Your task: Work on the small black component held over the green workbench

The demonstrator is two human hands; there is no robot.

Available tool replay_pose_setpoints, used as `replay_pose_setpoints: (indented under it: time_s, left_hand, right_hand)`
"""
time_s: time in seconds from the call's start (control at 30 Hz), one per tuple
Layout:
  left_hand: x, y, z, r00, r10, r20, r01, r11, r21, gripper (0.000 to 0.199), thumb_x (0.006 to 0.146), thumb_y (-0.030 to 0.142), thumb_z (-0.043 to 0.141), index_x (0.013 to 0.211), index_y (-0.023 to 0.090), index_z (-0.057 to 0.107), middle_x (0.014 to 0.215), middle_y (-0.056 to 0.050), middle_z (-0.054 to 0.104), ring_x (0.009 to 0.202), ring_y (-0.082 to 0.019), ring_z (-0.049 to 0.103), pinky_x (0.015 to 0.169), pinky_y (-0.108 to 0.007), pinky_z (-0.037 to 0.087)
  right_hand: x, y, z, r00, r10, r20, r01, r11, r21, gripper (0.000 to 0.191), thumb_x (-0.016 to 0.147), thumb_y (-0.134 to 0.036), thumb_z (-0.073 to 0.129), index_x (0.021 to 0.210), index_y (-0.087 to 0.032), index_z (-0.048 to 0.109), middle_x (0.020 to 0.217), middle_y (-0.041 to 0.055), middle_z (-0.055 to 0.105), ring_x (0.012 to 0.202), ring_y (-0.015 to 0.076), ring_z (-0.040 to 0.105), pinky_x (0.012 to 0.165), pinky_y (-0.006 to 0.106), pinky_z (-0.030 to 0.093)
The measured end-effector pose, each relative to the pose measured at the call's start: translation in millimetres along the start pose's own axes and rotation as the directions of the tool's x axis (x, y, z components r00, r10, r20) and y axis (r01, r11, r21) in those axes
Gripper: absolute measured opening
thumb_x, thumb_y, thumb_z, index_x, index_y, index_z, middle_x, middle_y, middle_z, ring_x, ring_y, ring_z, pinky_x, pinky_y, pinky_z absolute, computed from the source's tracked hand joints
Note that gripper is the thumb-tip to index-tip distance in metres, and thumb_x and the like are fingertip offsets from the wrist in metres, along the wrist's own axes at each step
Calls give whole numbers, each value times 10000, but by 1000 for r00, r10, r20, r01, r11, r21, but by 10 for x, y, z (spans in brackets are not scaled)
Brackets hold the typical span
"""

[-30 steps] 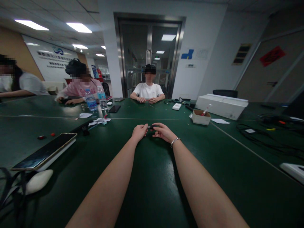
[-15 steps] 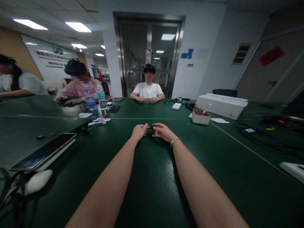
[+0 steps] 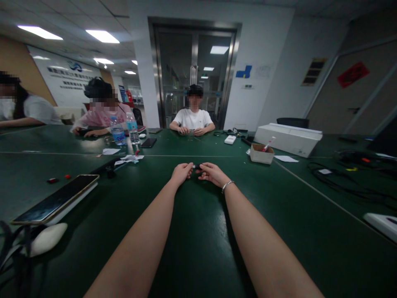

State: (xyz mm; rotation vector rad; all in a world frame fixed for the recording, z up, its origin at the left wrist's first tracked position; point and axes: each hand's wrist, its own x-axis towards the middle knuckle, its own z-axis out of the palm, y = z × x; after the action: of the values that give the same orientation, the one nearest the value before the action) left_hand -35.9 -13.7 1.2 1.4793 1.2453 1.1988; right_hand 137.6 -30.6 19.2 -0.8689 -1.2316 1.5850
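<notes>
A small dark object with a shiny silvery section point(image 3: 195, 167) spans the gap between my two hands; its exact kind is too small to make out. My left hand point(image 3: 182, 173) is closed, thumb and fingers pinching its left end. At the right end, my right hand point(image 3: 212, 174) grips the dark part between thumb and forefinger, other fingers loosely curled below. Both hands are held close together over the green table point(image 3: 198, 231), and a silver bracelet point(image 3: 227, 186) circles my right wrist.
To the left, a phone point(image 3: 58, 198) rests on a white box near a pale rounded object point(image 3: 49, 239). Further off stand water bottles point(image 3: 132, 129). A small cardboard box point(image 3: 262, 154), a long white box point(image 3: 288, 138) and black cables point(image 3: 338, 178) lie right. A person point(image 3: 192, 118) sits opposite.
The hands stay almost in place. A little more of the silvery section shows between them, and the view has shifted very slightly.
</notes>
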Motion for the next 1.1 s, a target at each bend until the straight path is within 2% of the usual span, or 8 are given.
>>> replay_pose_setpoints:
  time_s: [0.33, 0.5, 0.7, 0.87, 0.97, 1.1]
  left_hand:
    - [-101, 183, -40, 997, -69, 44, 77, 975, -210, 262, 653, 345, 728, 721, 117, 619, 639, -9, 575, 578, -90, 530, 556, -225, 439]
    - [-133, 199, -53, 997, -50, 53, 61, 971, -233, 257, 605, 251, 761, 796, 137, 631, 735, -22, 614, 644, -101, 562, 601, -238, 457]
    - [-112, 166, -30, 997, -50, 51, 60, 974, -217, 262, 695, 355, 700, 808, 133, 619, 724, -29, 606, 634, -102, 560, 571, -226, 448]
    - [-90, 138, -26, 998, -25, 57, 36, 979, -203, 272, 702, 353, 698, 833, 129, 618, 778, -38, 623, 662, -102, 574, 584, -220, 458]
    - [-81, 130, -26, 998, -38, 59, 48, 983, -179, 295, 754, 407, 642, 804, 118, 610, 688, -26, 601, 582, -86, 545, 548, -213, 441]
    - [-84, 130, -31, 998, -19, 53, 29, 983, -181, 274, 721, 362, 688, 834, 124, 613, 678, -15, 601, 591, -85, 551, 546, -203, 434]
  right_hand:
    - [-5, -18, 19, 1000, 5, -5, -6, 998, -57, 215, 879, -312, 597, 815, -121, 521, 618, 67, 674, 442, 62, 548, 613, 272, 599]
    - [15, -17, 21, 1000, 22, -1, -22, 998, -52, 238, 887, -327, 578, 792, -118, 517, 598, 76, 667, 432, 68, 549, 609, 276, 597]
    - [7, -25, 31, 1000, 31, -3, -31, 999, -43, 217, 881, -307, 592, 812, -114, 518, 597, 65, 665, 431, 68, 554, 617, 286, 600]
    - [-13, -37, 46, 999, 32, -7, -32, 998, -53, 189, 895, -286, 579, 822, -120, 523, 604, 51, 670, 436, 60, 552, 615, 269, 601]
    - [-11, -35, 46, 999, 31, -10, -31, 998, -53, 199, 884, -294, 594, 815, -121, 523, 616, 61, 674, 431, 58, 549, 614, 270, 601]
    - [-5, -29, 41, 1000, 29, -9, -29, 998, -47, 203, 872, -292, 608, 815, -115, 528, 623, 70, 676, 432, 64, 557, 606, 269, 601]
